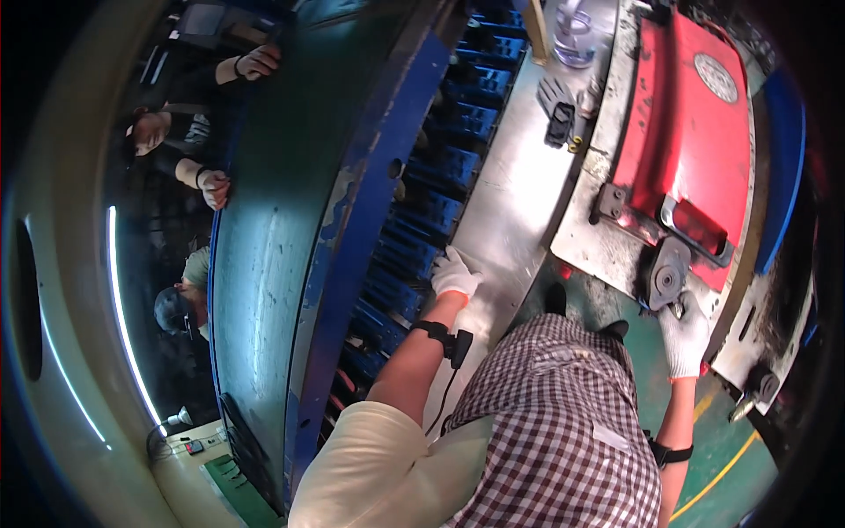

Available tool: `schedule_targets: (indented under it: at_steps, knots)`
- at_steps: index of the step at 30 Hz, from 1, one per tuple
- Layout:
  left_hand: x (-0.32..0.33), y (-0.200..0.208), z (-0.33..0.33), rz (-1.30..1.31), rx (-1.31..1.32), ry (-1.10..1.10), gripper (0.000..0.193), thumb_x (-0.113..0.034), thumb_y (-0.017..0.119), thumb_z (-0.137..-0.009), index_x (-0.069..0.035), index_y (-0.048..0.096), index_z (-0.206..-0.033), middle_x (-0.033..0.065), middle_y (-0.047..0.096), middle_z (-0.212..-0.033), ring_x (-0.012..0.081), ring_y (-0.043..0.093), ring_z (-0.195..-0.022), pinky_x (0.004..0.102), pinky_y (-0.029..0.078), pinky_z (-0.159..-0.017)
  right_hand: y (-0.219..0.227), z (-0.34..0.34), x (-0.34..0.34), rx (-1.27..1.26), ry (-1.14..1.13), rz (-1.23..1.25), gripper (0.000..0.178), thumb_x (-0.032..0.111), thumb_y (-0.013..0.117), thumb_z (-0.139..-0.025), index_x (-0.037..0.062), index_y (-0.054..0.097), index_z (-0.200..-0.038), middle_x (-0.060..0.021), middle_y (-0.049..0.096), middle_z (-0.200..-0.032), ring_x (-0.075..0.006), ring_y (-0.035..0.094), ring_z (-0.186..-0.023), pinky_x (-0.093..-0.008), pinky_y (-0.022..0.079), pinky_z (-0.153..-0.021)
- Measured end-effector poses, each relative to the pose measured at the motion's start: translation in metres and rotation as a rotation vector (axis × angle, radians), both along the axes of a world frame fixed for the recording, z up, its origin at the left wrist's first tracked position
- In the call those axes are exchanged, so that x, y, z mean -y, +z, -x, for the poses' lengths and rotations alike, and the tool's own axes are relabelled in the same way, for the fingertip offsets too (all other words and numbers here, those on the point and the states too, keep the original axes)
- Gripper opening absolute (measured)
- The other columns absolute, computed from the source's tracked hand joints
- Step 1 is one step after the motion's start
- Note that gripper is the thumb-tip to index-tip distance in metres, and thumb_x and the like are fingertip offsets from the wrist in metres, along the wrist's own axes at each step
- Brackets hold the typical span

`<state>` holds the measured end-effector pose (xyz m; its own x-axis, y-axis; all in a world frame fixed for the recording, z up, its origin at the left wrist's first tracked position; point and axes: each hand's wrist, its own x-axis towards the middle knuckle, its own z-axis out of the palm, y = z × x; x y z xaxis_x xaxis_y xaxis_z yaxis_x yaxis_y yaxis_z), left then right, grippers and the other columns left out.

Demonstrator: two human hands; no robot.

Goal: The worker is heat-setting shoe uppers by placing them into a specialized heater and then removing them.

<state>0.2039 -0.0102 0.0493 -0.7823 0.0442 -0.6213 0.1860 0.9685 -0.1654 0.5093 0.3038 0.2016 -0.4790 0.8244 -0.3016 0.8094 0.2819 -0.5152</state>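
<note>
My left hand (455, 275), in a white knit glove, lies on the edge of the bare metal bench (515, 189), beside a row of blue slotted racks (440, 167). Its fingers look a little apart, with nothing in them. On the right, my gloved right hand (685, 339) has its fingers curled against the lower end of a round grey metal part (667, 275). That part sits at the near corner of a red machine cover (704, 123), just below a metal loop handle (695, 233). Exactly how the fingertips grip is partly hidden.
A grey glove (554, 95), a black object (560, 126) and a clear jug (574, 40) stand or lie farther up the bench. Beyond the blue frame (352, 220) runs a long green surface (264, 255), with other people behind it. Green floor (717, 431) shows lower right.
</note>
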Motion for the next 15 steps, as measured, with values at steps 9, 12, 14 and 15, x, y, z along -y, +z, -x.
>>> schedule_targets:
  at_steps: [9,12,14,15]
  knots:
    - [0.015,0.005,0.016,-0.314,-0.063,0.133,0.098,-0.050,0.076,-0.087,0.003,0.034,-0.158,0.0272,0.052,-0.150,0.0349,0.054,-0.138,0.0422,0.043,-0.115,-0.016,-0.001,-0.003,-0.074,-0.017,-0.048,0.028,0.025,0.077,-0.085,0.0027,0.061,-0.090,-0.0130,0.058,-0.075,-0.0222,0.053,-0.068,-0.0345,0.050,-0.072]
    - [0.086,-0.062,0.037,-0.805,-0.327,0.611,0.090,-0.053,0.071,-0.090,0.003,0.043,-0.154,0.0264,0.058,-0.146,0.0397,0.060,-0.129,0.0458,0.048,-0.109,-0.011,0.002,-0.002,-0.065,-0.019,-0.029,0.027,0.024,0.076,-0.086,0.0025,0.061,-0.090,-0.0116,0.056,-0.075,-0.0182,0.051,-0.069,-0.0331,0.049,-0.071]
    - [0.093,-0.084,0.052,-0.824,-0.586,1.049,0.087,-0.056,0.065,-0.095,0.006,0.045,-0.152,0.0271,0.055,-0.150,0.0402,0.058,-0.133,0.0443,0.045,-0.112,-0.014,-0.006,0.001,-0.078,-0.045,-0.035,0.026,0.023,0.076,-0.086,0.0025,0.062,-0.091,-0.0101,0.054,-0.074,-0.0150,0.048,-0.070,-0.0315,0.048,-0.071]
    - [0.130,-0.108,0.072,-1.005,-0.518,1.273,0.085,-0.056,0.062,-0.097,0.006,0.044,-0.152,0.0245,0.054,-0.152,0.0361,0.055,-0.137,0.0433,0.043,-0.114,-0.011,-0.002,0.000,-0.082,-0.032,-0.027,0.026,0.023,0.076,-0.086,0.0025,0.062,-0.091,-0.0101,0.054,-0.074,-0.0150,0.048,-0.070,-0.0315,0.048,-0.071]
